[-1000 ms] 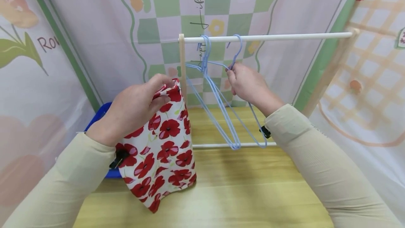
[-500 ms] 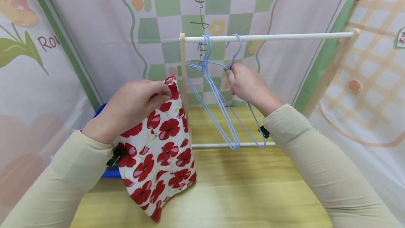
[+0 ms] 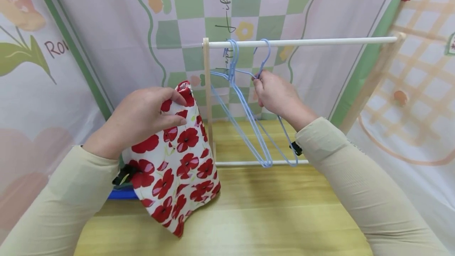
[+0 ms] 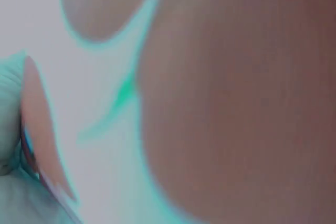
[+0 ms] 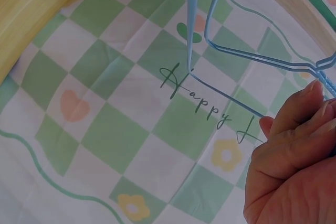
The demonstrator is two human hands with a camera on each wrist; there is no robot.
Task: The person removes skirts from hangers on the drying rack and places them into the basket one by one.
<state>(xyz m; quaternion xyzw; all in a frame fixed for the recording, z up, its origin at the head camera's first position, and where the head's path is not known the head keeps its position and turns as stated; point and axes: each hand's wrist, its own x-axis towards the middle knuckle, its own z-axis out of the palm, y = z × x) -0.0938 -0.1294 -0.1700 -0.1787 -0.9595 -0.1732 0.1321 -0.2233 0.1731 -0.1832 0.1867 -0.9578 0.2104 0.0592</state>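
My left hand (image 3: 142,115) holds a red-and-white poppy-print cloth (image 3: 188,165) near its upper edge. Thumb and index finger are spread over the print, while the other fingers are hidden. The cloth hangs beside the rack's left post, its lower corner close over the table. In the left wrist view the blurred print (image 4: 100,103) covers most of the picture. My right hand (image 3: 279,92) pinches a light blue clothes hanger (image 3: 269,52) just below its hook, which is over the rail. Other blue hangers (image 3: 232,75) hang together to its left.
A white rail (image 3: 330,41) runs between two wooden posts, with a lower white bar (image 3: 245,163) near the wooden table (image 3: 270,216). Behind the cloth, a blue basket (image 3: 122,194) shows in part. Printed curtains (image 3: 188,1) enclose the back and sides.
My left hand has shifted left, taking the cloth's top edge along, and its thumb and index finger have parted. My right hand stays at the hanger.
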